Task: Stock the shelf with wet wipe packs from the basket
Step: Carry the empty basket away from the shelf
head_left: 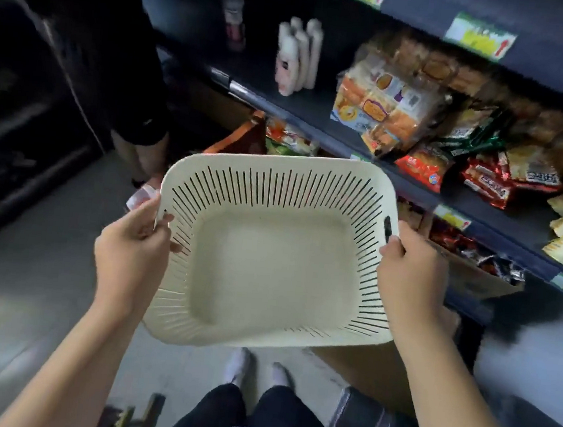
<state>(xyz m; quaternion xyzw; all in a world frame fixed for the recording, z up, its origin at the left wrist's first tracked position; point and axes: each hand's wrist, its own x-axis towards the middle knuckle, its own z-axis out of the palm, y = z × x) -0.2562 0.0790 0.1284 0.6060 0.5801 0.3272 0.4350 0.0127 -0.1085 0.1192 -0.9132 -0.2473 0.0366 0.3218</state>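
I hold a cream slotted plastic basket (274, 257) in front of me at waist height. Nothing lies inside it. My left hand (132, 247) grips its left rim, thumb over the edge. My right hand (412, 267) grips the right rim beside the handle slot. A dark shelf (317, 113) runs along the right side, stocked with snack bags (386, 110) and white bottles (298, 56). No wet wipe pack is clearly visible; a small white and pink object (142, 196) peeks out behind my left hand.
Another person's legs (142, 145) stand on the grey floor ahead at the left. A brown cardboard box (374, 373) sits on the floor under the basket's right side. Lower shelves hold red snack packets (486, 181). A dark cabinet lines the left.
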